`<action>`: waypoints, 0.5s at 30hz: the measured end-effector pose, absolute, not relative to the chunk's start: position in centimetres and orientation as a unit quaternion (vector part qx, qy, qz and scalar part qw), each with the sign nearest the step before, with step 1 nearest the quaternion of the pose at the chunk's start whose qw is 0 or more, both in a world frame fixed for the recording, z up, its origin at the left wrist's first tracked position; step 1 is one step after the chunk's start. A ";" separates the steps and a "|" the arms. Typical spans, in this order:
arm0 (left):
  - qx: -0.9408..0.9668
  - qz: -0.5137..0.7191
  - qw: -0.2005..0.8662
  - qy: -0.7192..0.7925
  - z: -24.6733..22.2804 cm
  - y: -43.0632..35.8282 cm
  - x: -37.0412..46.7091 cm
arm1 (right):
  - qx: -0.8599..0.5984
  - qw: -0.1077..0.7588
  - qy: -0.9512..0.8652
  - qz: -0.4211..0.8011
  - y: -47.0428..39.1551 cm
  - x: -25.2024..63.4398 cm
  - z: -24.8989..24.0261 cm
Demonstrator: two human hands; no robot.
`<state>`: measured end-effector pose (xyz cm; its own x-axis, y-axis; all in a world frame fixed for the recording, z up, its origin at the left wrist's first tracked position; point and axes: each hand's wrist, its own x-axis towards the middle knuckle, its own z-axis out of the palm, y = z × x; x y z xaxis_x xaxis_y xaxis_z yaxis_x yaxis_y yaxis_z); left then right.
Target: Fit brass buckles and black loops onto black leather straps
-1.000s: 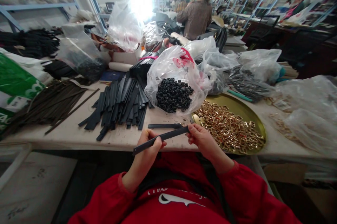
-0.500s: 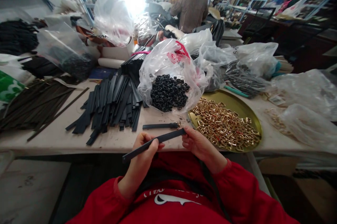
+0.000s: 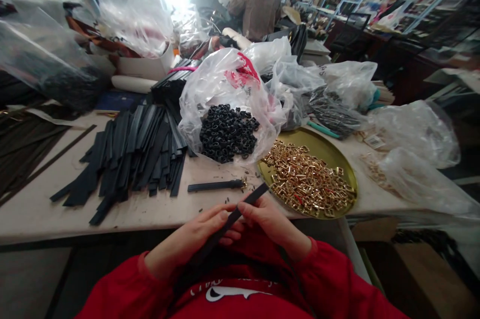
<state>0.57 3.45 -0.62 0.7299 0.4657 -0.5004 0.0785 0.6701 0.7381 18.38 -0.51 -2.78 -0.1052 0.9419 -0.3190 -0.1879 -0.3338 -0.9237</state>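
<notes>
A dark flat strap [image 3: 229, 220] runs diagonally between my hands, its upper end pointing toward the brass-coloured tray. My left hand [image 3: 212, 224] is closed around its lower part, and my right hand [image 3: 264, 216] pinches it nearer the upper end. Just beyond them, a finished-looking dark strap with a gold fitting [image 3: 215, 186] lies on the table. A clear plastic bag [image 3: 195, 94] holds many small black loops [image 3: 227, 134]. To its right the round tray [image 3: 347, 159] carries a heap of gold metal buckles [image 3: 307, 179].
Many dark straps [image 3: 131, 154] are piled on the table [image 3: 157, 211] at the left, with brown strips [image 3: 28, 144] farther left. Plastic bags [image 3: 416, 129] lie at the right. A person [image 3: 258, 4] stands in the background, back turned.
My right hand has slid down the strap toward my left hand, and the strap now tilts more steeply. The view has shifted, so the table items appear farther left.
</notes>
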 end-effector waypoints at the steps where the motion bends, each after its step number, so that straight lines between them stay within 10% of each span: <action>1: 0.423 0.110 0.829 0.350 -0.7 3.6 1.0 | -0.506 0.421 -0.415 0.628 -0.4 18.4 -2.7; 8: 0.502 0.115 0.773 0.372 -0.7 4.3 2.8 | -0.750 0.145 -0.631 0.138 2.0 25.4 -1.6; 15: 0.423 0.111 0.802 0.407 -0.4 4.4 3.7 | -0.752 -0.089 -0.653 0.022 3.5 28.0 -2.8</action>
